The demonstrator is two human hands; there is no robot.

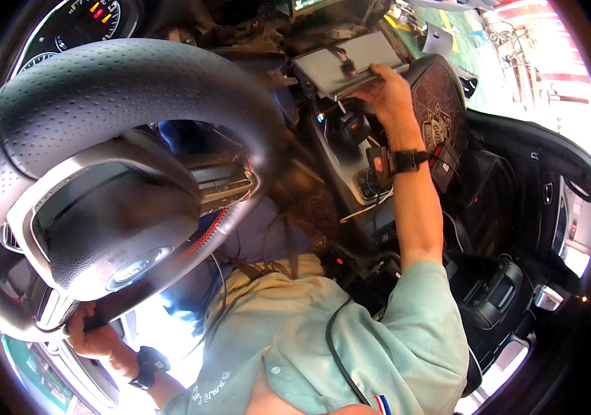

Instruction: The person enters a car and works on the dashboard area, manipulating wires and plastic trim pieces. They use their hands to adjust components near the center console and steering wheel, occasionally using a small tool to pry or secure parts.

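My right hand (386, 93) is closed on the near edge of a flat, grey-faced display screen (373, 51) with a thin frame, held tilted above the centre console. A small black plug with a cable (347, 66) lies over the screen's face. At the lower left, my left hand (95, 340) has its fingers wrapped round the bottom of the black leather steering wheel (150, 72). The wheel is turned, with red stitching on its rim. Part of my left fingers is hidden behind the rim.
Below the screen stand the gear lever (355, 126) and the centre console (340, 162). Behind them the dashboard is opened up (240, 31). A patterned passenger seat (437, 104) stands to the right. The instrument cluster (77, 28) is lit. Loose cables (337, 332) hang across my shirt.
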